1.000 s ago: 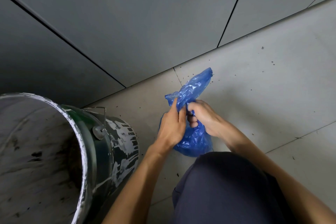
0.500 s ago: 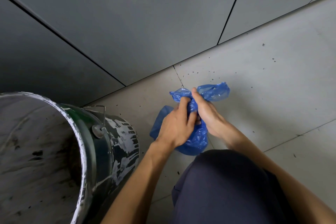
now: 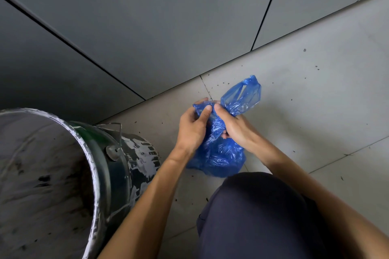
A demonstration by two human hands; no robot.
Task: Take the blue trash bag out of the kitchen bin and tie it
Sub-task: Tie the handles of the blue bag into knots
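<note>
Head view: bag (image 3: 219, 153) out of the bin (image 3: 88, 164), its tying under way at frame centre.

The bag is rested on the floor (image 3: 315, 111), neck gathered upward. Its neck is gripped by the closed left hand (image 3: 192, 128) and right hand (image 3: 235, 130), side by side. One handle loop (image 3: 244, 94) is left free, pointing to the upper right, nearer the right hand, so the knot is judged unfinished.

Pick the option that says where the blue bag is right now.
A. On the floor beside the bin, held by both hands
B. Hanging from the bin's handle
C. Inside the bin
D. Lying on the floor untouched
A: the blue bag rests on the floor right of the bin, with the left hand and right hand gripping its top.
</note>
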